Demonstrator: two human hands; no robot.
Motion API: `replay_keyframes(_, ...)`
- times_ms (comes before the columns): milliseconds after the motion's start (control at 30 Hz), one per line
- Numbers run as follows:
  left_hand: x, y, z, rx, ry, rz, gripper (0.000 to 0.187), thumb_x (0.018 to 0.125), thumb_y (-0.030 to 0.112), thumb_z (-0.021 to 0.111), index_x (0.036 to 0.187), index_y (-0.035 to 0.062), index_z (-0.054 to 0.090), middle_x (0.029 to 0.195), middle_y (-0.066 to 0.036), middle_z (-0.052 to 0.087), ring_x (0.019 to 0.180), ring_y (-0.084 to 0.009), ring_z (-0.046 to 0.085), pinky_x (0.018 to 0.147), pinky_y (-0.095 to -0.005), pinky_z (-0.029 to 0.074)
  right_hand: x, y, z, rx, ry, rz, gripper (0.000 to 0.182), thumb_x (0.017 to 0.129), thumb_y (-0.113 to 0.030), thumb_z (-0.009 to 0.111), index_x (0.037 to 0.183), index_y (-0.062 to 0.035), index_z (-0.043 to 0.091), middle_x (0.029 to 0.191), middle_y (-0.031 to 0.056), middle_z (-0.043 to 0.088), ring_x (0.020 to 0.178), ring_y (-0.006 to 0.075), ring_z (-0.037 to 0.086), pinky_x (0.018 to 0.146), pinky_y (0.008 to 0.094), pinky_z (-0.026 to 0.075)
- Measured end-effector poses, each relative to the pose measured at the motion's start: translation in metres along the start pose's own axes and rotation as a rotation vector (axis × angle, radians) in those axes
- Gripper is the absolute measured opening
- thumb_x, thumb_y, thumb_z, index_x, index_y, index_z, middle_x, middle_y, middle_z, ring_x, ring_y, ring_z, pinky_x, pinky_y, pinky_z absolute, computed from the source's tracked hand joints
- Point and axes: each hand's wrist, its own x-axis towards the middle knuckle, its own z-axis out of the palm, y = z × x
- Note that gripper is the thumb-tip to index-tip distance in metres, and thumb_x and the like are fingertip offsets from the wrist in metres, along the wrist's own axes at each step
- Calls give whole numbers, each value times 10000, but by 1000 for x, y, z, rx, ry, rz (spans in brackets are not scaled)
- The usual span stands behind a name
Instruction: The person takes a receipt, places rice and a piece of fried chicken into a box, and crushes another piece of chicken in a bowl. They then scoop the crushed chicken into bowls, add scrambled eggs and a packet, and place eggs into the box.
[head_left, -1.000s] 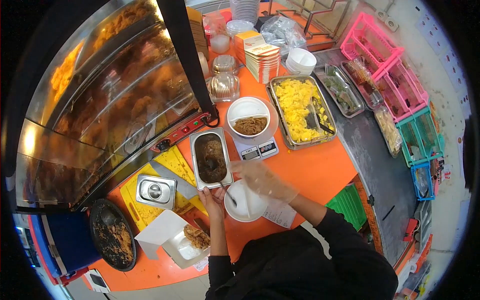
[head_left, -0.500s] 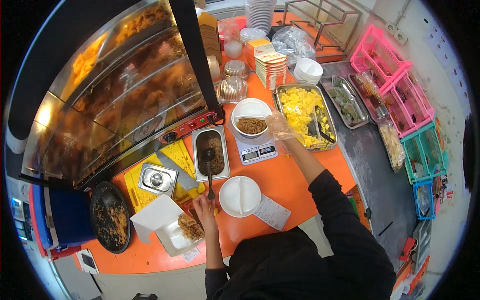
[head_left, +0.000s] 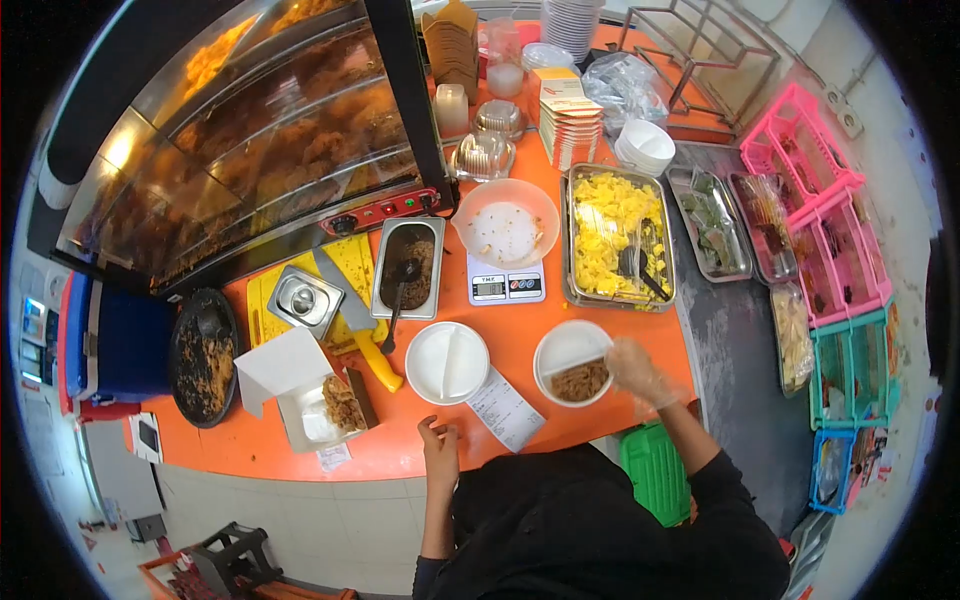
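Observation:
My right hand point(head_left: 637, 374), in a clear plastic glove, grips the right rim of a white divided bowl point(head_left: 560, 348) near the table's front edge. Brown shredded meat point(head_left: 580, 382) fills one side of that bowl. My left hand point(head_left: 440, 440) is bare, its fingers loosely bent and apart with nothing in them, at the front edge. Just beyond it sits a second white divided bowl point(head_left: 447, 365) with nothing in it, beside a printed receipt point(head_left: 507, 410). A pink round dish point(head_left: 507, 222) with a few crumbs rests on the digital scale point(head_left: 507, 285).
A steel pan point(head_left: 428, 262) of shredded meat holds a black spoon point(head_left: 396, 310). Left of it are a yellow-handled knife point(head_left: 378, 362) and an open food box point(head_left: 318, 412). A tray of yellow egg point(head_left: 608, 215) stands right of the scale. The heated display point(head_left: 290, 130) borders the back left.
My right hand has brought the filled bowl from the scale to the table's front. My left hand has moved away from the spoon handle toward me. The view has shifted.

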Motion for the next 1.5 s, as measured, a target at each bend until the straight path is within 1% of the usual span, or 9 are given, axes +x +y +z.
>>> replay_keyframes(200,-37,17,38,119,63,-39,480,843,174,597,1209,14,331,1020,-182,546,886,-228,561,736,-327,462,-11,-58,-56,-487,156,-159,261,873,-263,521,989,-30,538,786,155,551,779,302,572,692,424,459)
replay_keyframes(333,-36,2,58,504,217,202,459,803,182,639,1172,18,420,1133,-205,495,1011,-290,505,830,-384,425,58,-91,-13,-425,560,-1109,381,902,-338,430,1066,0,500,939,173,551,878,319,568,744,424,455)
replay_keyframes(400,-31,6,67,755,225,314,447,764,218,667,1133,28,502,1214,-193,448,1103,-333,424,900,-426,367,109,-127,59,-105,-214,-422,235,807,-146,523,992,-10,577,991,195,569,953,346,564,828,454,433)
replay_keyframes(667,-14,-12,58,1077,177,513,530,775,292,630,1262,141,485,1314,-86,431,1177,-298,391,922,-430,315,144,-121,69,-232,-318,-704,333,899,-239,426,1053,45,509,1025,229,536,955,376,533,844,459,420)
replay_keyframes(967,20,14,33,1086,51,546,501,793,247,578,1272,144,470,1367,-87,379,1241,-289,334,963,-454,250,207,-56,-58,131,-24,-341,341,886,-310,484,1083,-33,520,959,160,595,813,260,584,716,383,453)
replay_keyframes(1067,26,26,35,1032,32,549,480,797,216,565,1256,109,472,1364,-107,373,1257,-302,312,987,-458,227,241,-38,-42,-570,169,-462,277,884,-246,478,1054,-35,534,893,187,599,804,295,579,722,400,450)
replay_keyframes(1333,105,59,97,606,-7,637,551,787,33,529,1304,-15,345,1316,-213,380,1237,-378,346,1035,-417,281,154,-65,-72,-53,564,-298,188,894,-158,463,1016,-46,553,959,166,571,805,318,576,715,363,453)
replay_keyframes(1400,136,62,110,497,-23,622,565,792,13,511,1316,-34,304,1319,-229,375,1250,-375,335,1051,-404,264,137,-77,-67,606,220,254,192,856,-167,475,736,-32,538,722,170,561,646,325,544,590,429,428)
replay_keyframes(1500,175,57,126,245,-77,555,588,783,-30,468,1331,-56,256,1332,-242,362,1272,-352,321,1066,-383,247,133,-38,-11,149,135,-273,82,780,-92,515,741,-28,548,761,156,559,695,305,563,593,410,449)
